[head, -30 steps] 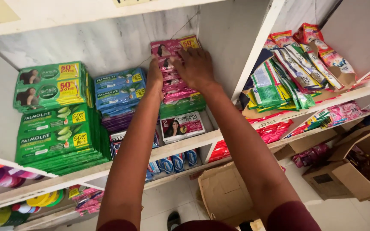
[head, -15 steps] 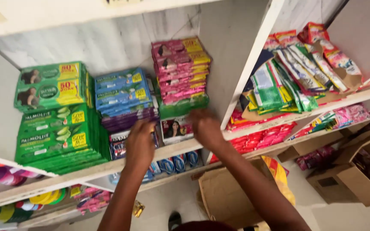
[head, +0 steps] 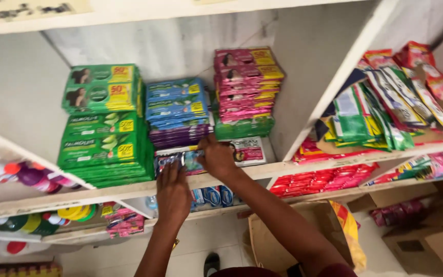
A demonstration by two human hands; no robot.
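Your left hand (head: 173, 191) and right hand (head: 216, 156) are both pinching a strip of silvery sachets (head: 180, 160) lying on the front edge of the white shelf (head: 103, 192). At 12 o'clock from the strip, a blue and purple packet stack (head: 176, 110) is sitting; at 10, green packets (head: 103, 128); at 1, pink packets (head: 247, 82).

Bright, even daylight; slight motion blur, soft shadows.

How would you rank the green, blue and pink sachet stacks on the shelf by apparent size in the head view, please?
1. Green stack, clearly largest.
2. Pink stack.
3. Blue stack; close to the pink one, so that ranking is unsure.
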